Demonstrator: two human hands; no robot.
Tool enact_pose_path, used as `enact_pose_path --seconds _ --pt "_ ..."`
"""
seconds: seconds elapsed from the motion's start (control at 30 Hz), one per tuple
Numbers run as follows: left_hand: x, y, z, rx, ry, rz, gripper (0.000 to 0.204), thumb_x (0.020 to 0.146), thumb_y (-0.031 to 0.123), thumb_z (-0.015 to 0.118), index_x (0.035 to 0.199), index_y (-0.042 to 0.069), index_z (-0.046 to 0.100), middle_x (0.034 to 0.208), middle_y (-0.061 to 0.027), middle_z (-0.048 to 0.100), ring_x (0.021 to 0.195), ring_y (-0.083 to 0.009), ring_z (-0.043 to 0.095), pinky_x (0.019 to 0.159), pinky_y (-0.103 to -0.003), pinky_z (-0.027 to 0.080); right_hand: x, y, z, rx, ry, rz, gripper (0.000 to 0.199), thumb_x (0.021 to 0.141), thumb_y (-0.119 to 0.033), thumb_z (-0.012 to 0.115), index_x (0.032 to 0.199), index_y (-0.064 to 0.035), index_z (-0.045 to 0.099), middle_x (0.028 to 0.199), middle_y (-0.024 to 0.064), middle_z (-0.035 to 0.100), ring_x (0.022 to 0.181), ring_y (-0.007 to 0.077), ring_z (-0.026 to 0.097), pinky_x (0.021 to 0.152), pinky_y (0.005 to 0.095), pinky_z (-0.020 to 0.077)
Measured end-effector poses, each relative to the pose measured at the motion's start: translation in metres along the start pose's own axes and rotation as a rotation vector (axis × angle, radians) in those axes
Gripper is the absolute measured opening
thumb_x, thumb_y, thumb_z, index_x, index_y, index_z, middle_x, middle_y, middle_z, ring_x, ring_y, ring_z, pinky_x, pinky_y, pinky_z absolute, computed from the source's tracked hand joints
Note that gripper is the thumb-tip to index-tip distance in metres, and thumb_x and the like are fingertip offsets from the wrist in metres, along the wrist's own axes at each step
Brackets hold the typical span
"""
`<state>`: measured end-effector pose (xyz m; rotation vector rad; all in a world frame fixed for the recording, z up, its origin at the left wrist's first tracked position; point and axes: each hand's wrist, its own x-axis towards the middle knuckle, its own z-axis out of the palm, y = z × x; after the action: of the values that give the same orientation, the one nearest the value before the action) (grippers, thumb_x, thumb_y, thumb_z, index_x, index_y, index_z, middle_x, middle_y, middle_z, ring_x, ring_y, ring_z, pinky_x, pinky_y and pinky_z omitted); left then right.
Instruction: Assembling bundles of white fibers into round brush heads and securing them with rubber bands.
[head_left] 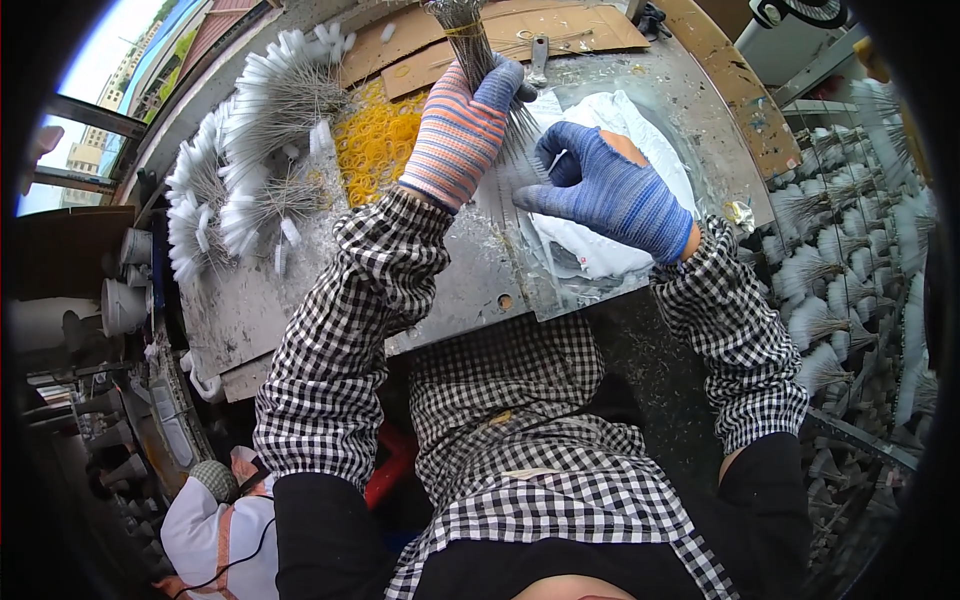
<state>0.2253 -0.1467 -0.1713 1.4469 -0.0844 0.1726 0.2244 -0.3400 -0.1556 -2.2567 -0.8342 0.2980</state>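
A workshop, with littered workbench (pixel 455 285) and massed white-tipped wire bundles (pixel 268 122)

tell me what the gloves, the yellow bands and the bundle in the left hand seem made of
Gloves: apparently knitted yarn, matte, with fine striped ridges.
Yellow bands: probably rubber, slightly glossy, thin and looped.
Bundle: likely metal wire, dull grey, given its thin straight strands; stiff plastic remains possible.

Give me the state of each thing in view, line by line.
Left hand: gloved, closed around wire bundle
Wire bundle: banded, held
Right hand: gloved, fingers curled, grasp unclear
White sheet: crumpled
Yellow bands: loose, heaped
White-tipped wires: bunched, piled
Cardboard: lying flat
Tabletop: scattered with bits
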Motion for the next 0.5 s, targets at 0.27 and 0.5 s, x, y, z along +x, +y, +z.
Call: enact_pose_path --seconds 0.27,0.5 --pt "0.055 -0.052 0.013 -0.051 -0.047 0.145 0.014 0.1 0.019 0.066 0.103 0.006 0.064 0.081 -0.0009 0.063 0.073 -0.0103 0.058 0.065 -0.027 0.049 0.006 0.015 -0.007 -0.116 0.125 -0.056 0.058 0.082 -0.046 0.082 0.113 0.0005 0.065 0.086 0.011 0.072 0.078 0.0192 0.07 0.076 0.0326 0.0565" --pt "0.032 -0.035 0.046 0.155 -0.057 0.156 0.016 0.101 0.018 0.065 0.11 0.005 0.063 0.096 0.0 0.064 0.088 -0.0084 0.058 0.079 -0.023 0.049 -0.003 0.043 -0.004 0.033 0.136 0.081 0.053 0.082 -0.038 0.084 0.112 0.0008 0.064 0.091 0.0078 0.07 0.086 0.0128 0.068 0.078 0.0296 0.0554"
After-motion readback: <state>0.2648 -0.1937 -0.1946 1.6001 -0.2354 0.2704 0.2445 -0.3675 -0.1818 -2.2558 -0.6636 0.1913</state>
